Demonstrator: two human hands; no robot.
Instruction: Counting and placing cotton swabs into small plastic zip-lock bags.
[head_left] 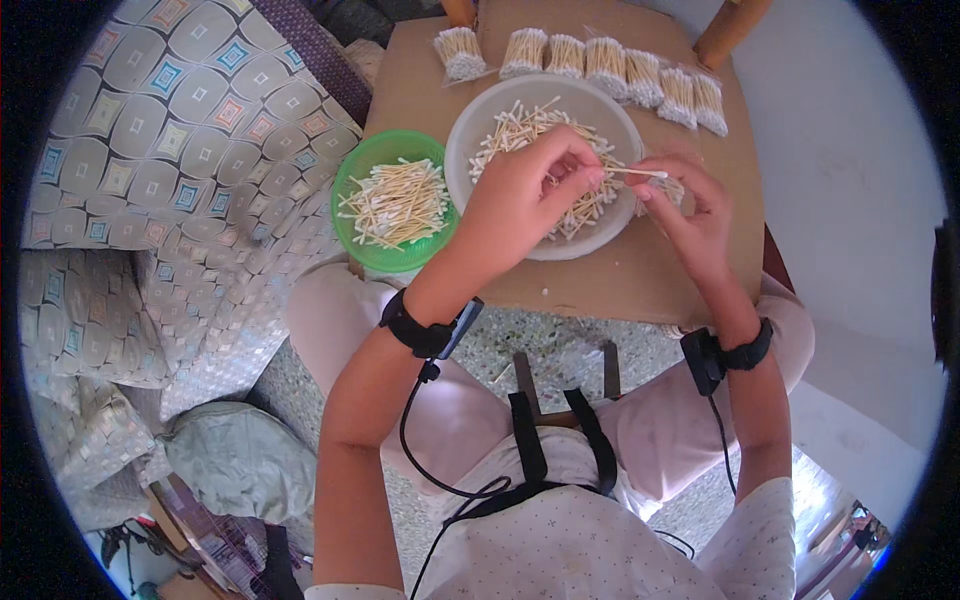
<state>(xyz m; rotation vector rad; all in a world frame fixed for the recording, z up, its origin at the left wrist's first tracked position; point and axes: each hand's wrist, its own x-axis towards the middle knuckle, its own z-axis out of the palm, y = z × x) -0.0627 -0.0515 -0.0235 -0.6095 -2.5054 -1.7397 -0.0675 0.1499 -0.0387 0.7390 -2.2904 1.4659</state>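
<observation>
Cotton swabs were pinched between left hand and right hand; seven bags filled far side, white bowl and green bowl remained loaded.

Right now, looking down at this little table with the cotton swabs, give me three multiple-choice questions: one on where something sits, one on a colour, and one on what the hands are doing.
1. Where is the green bowl relative to the white bowl?
A. To its left, touching it
B. To its right
C. Stacked inside it

2. What colour is the table top?
A. Blue
B. Brown
C. Black

3. What are the left hand and right hand doing?
A. Resting flat on the table
B. Both lifting the green bowl
C. Holding a cotton swab between them over the white bowl

Answers:
1. A, the green bowl's rim meets the white bowl's left side.
2. B, the bare surface is cardboard brown.
3. C, fingers of each hand pinch one end of the swab.
</observation>
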